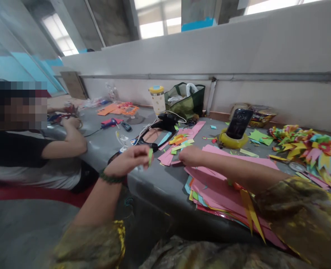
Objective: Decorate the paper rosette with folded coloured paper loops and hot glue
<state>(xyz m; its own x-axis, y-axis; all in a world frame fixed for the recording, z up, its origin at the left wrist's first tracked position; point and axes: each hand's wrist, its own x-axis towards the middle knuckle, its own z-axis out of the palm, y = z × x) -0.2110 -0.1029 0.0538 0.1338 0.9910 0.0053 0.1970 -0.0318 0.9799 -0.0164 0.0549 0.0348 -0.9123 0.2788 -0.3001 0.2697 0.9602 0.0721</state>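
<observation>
My left hand [130, 160] hovers just off the near edge of the grey table [154, 183], fingers pinched on a small green paper strip [150, 156]. My right hand [190, 155] reaches across a stack of pink paper sheets [224, 186] toward a heap of cut coloured paper strips [179, 144]. Its fingers curl down onto the pink pieces, and what they hold, if anything, is hidden.
A phone [239, 123] stands in a yellow holder. Finished paper flowers [311, 145] lie at the right. A black glue gun [165, 121], a yellow-lidded cup [157, 99] and a green bag [186, 99] sit behind. A co-worker's arm [67, 144] rests at the left.
</observation>
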